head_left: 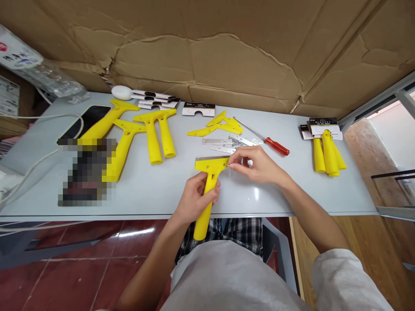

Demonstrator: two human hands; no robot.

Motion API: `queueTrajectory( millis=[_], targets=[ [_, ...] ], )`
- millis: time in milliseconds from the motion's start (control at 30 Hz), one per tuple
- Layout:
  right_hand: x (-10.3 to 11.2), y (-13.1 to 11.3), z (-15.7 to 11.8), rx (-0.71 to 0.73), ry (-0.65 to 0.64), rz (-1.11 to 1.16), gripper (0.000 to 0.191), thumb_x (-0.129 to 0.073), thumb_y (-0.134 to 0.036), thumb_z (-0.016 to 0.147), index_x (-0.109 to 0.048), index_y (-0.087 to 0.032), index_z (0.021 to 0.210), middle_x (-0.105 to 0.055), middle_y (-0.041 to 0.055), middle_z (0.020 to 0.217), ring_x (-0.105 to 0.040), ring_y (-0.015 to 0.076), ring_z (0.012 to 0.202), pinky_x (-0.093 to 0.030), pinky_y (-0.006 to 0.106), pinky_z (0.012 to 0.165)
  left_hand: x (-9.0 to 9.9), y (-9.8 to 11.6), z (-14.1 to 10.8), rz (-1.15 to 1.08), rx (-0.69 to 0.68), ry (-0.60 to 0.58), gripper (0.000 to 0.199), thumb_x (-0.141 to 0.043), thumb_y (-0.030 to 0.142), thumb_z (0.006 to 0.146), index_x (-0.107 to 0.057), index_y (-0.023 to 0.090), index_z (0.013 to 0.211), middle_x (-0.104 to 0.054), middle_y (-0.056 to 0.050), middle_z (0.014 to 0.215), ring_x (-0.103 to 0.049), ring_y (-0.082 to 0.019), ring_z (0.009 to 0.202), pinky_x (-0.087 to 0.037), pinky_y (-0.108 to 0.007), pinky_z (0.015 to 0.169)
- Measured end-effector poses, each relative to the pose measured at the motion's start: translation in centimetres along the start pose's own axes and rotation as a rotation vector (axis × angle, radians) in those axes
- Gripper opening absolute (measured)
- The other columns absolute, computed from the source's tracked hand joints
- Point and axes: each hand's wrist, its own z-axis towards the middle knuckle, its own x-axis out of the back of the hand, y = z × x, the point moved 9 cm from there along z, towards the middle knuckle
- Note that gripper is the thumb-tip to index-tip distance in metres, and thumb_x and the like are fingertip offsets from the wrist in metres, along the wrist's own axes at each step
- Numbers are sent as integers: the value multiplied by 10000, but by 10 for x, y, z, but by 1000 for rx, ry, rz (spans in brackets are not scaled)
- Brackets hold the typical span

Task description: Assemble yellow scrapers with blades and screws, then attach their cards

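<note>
Yellow scraper first: where is it, and how far along does it look?

Just below the middle of the frame, head towards the top, the end of its handle reaching past the near edge of the table. A thin blade lies along the head, so I'd judge that part placed. Fastening looks unfinished: a small metal piece, perhaps a screw, is at the head's right end.

And what's left?

Plenty, I'd say. Loose blades, tiny screws and yellow strips lie at upper centre, beside a red screwdriver. Four yellow handles lie at the left; I can't make out blades on them. Those bunched at the right, the carded handles, already sit under card.

How are the hands set?

The left hand grasps the handle below the head, thumb across its front, forearm rising from lower left. The right hand pinches the metal piece between thumb and forefinger, forearm slanting in from lower right.
</note>
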Motion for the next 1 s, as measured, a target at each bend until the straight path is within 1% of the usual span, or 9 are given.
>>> queueTrajectory(
  millis=[200,433,633,800,900,933,1000],
  targets=[
    [-5,3,-1,-25,-37,-18,118,-672,-263,985,-749,-192,929,-771,17,891,-622,130,753,-464,291,717,-1,0,1,58,-14,7,179,-730,282,770,-564,216,787,-581,55,656,-521,-113,511,-455,-273,510],
    [-4,5,-2,-49,-8,-21,107,-677,-252,984,-748,-190,933,-774,11,886,-622,127,742,-467,294,731,-3,-1,1,113,-21,-9,133,-701,282,777,-593,206,780,-575,57,613,-527,-118,520,-464,-267,521],
    [-7,10,-3,-34,16,-1,93,-695,-250,977,-743,-203,913,-775,9,890,-646,139,759,-484,307,745,-2,-2,2,78,-19,-8,142,-711,265,763,-583,203,770,-576,58,613,-530,-114,509,-462,-261,509],
    [-5,18,-3,-63,58,36,91,-733,-304,968,-743,-218,993,-755,-6,854,-659,145,751,-486,305,725,-3,-4,2,5,-7,-10,178,-740,269,755,-576,203,767,-588,51,640,-529,-109,506,-455,-261,499],
    [2,19,-2,-73,56,47,143,-730,-347,971,-754,-220,1029,-772,9,886,-682,160,783,-481,301,693,-3,-3,3,-51,15,3,179,-750,256,766,-581,201,781,-579,52,626,-533,-109,506,-455,-261,508],
    [9,20,-2,-74,73,26,163,-716,-369,981,-758,-219,1030,-779,18,905,-687,167,789,-480,304,685,-2,-2,4,-88,22,5,185,-754,254,768,-579,200,784,-574,52,624,-530,-108,502,-448,-260,504],
    [32,25,-3,-70,166,-90,195,-673,-394,1008,-760,-220,1018,-779,32,918,-684,180,786,-486,322,701,0,1,8,-172,40,-7,207,-771,258,765,-574,196,784,-570,48,632,-520,-102,492,-433,-258,495]
  ],
)
